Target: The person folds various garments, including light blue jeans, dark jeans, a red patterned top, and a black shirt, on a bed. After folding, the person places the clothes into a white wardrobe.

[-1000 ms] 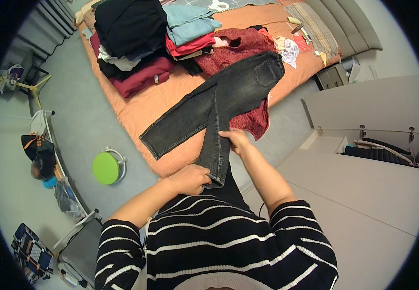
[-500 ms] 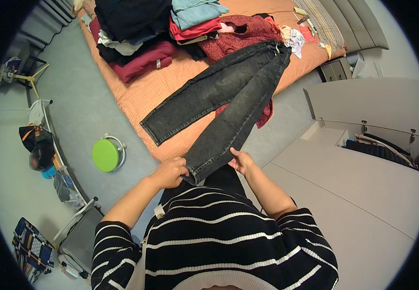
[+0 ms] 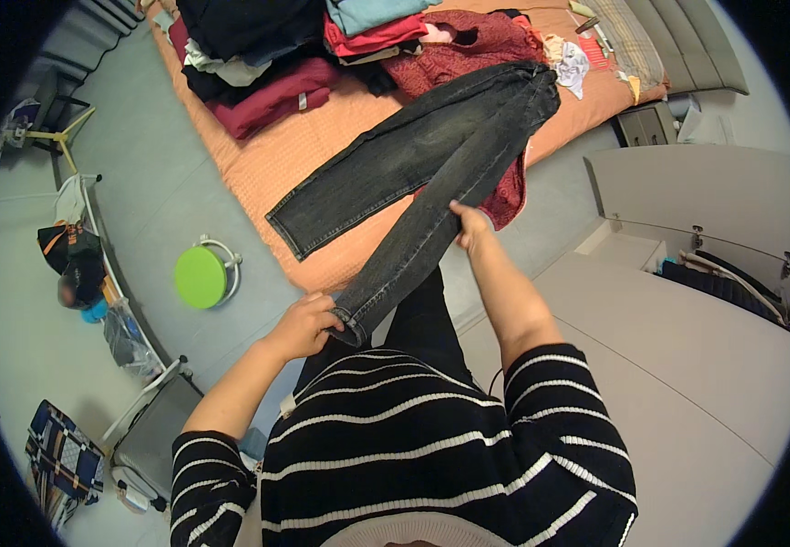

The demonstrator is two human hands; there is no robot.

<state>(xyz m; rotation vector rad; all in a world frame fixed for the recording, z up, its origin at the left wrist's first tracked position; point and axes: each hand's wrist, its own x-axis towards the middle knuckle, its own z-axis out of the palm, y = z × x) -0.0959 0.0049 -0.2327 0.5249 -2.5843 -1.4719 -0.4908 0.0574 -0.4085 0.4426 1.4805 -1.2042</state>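
A pair of dark grey jeans (image 3: 413,150) lies stretched across the bed, waistband at the far right and legs toward me. One leg hangs over the near edge of the bed. My left hand (image 3: 308,325) is closed on the hem of that leg, close to my body. Farther up the same leg, my right hand (image 3: 472,223) grips its outer edge with the thumb on top and the fingers partly hidden beneath. The other leg rests flat on the orange bedspread (image 3: 249,187). Under the jeans lies a dark red patterned garment (image 3: 507,196), partly covered.
Folded clothes (image 3: 253,68) are stacked at the far left of the bed. A green stool (image 3: 201,277) stands on the floor at left. To the right is a pale cabinet (image 3: 650,365) with an opening holding dark items. A rack with bags (image 3: 126,337) runs along the left wall.
My right hand has slid farther up the leg, away from me. My left hand, still on the hem, has shifted slightly left, and the held leg looks straighter and narrower.
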